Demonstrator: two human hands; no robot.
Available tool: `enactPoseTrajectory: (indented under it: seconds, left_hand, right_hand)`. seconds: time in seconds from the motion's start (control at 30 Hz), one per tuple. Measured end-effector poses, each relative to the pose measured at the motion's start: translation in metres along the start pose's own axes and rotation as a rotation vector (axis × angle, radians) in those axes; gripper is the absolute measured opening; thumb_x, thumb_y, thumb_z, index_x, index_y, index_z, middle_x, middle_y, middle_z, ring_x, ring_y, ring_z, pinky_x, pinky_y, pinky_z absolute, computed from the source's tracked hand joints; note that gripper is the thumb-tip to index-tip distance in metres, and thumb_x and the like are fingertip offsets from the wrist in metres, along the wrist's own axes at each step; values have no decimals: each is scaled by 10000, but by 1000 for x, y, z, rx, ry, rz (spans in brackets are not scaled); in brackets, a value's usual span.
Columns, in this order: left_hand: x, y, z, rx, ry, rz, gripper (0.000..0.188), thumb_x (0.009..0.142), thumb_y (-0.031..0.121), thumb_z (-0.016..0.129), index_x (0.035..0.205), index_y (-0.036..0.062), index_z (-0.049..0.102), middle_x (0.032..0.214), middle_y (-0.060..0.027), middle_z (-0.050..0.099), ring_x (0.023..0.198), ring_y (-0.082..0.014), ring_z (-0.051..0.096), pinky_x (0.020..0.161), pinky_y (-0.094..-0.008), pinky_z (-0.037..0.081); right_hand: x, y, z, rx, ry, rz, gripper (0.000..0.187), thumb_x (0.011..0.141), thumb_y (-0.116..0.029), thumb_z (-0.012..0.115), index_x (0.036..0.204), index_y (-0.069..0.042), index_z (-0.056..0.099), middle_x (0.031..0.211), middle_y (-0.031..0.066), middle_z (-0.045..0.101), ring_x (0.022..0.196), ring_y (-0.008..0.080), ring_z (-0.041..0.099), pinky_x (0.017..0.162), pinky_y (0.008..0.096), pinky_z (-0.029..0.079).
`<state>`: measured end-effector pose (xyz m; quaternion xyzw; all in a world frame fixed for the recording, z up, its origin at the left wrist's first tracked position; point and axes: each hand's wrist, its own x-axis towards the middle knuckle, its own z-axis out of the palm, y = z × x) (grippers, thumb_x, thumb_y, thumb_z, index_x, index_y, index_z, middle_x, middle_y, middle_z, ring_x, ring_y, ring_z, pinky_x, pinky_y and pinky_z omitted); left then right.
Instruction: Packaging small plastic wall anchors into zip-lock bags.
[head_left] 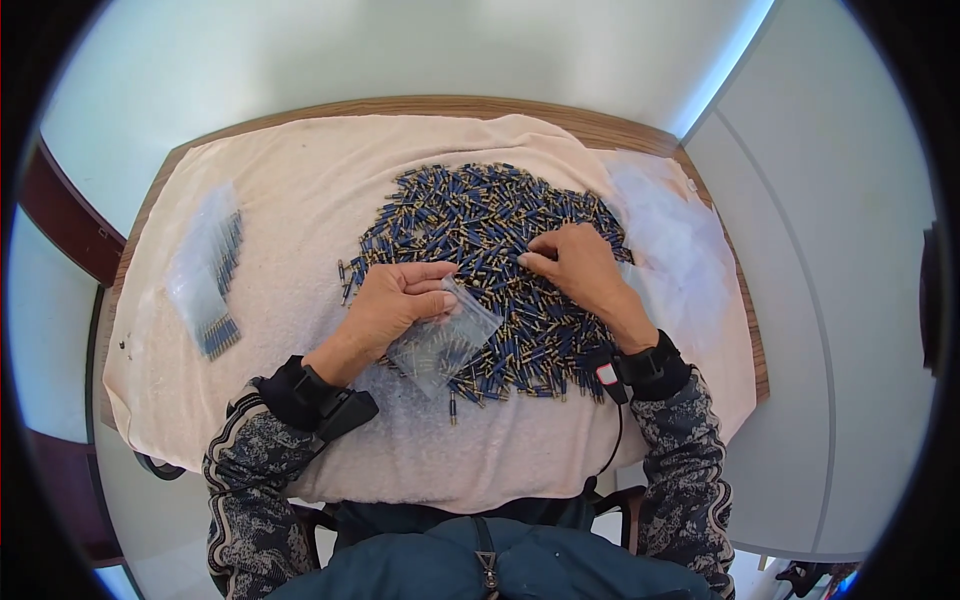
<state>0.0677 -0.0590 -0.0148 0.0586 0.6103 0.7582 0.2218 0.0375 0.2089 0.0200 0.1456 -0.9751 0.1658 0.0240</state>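
A broad heap of small blue and brass-coloured cylindrical pieces [470,215], like slim plugs, lies on the cloth in front of me. My left hand [400,300], at the heap's near left edge, pinches the top of a clear plastic zip bag [445,345] between thumb and fingers. The see-through bag hangs toward me over the heap's edge. Over the right part of the heap, my right hand [580,265] has its thumb and forefinger brought close together at the pieces. Whatever lies between those fingertips is too small to make out.
Filled clear bags [205,275] of similar pieces lie overlapping at the left. Thin white plastic bags [672,235] are bunched at the right. A pale pink cloth [280,210] covers the wood-edged table [430,105], which stands against white walls. A black cable [618,440] hangs from my right wrist.
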Motion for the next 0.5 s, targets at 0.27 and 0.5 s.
enactPoseTrajectory:
  seconds: [0.27, 0.5]
  left_hand:
    - [-1, 1, 2, -6, -22, -35, 463, 855, 20, 717, 1283, -65, 565, 972, -101, 717, 840, -128, 690, 728, -231, 553]
    - [0, -2, -1, -14, -45, -28, 468, 858, 24, 716, 1294, -50, 563, 990, -104, 719, 877, -150, 701, 743, -239, 557]
  right_hand:
    - [6, 6, 11, 163, 8, 112, 297, 812, -339, 717, 916, -63, 754, 803, 128, 715, 707, 266, 684, 676, 349, 517]
    - [13, 7, 9, 231, -58, 241, 333, 792, -386, 723, 892, -72, 766, 848, 143, 731, 804, 283, 711, 758, 397, 536]
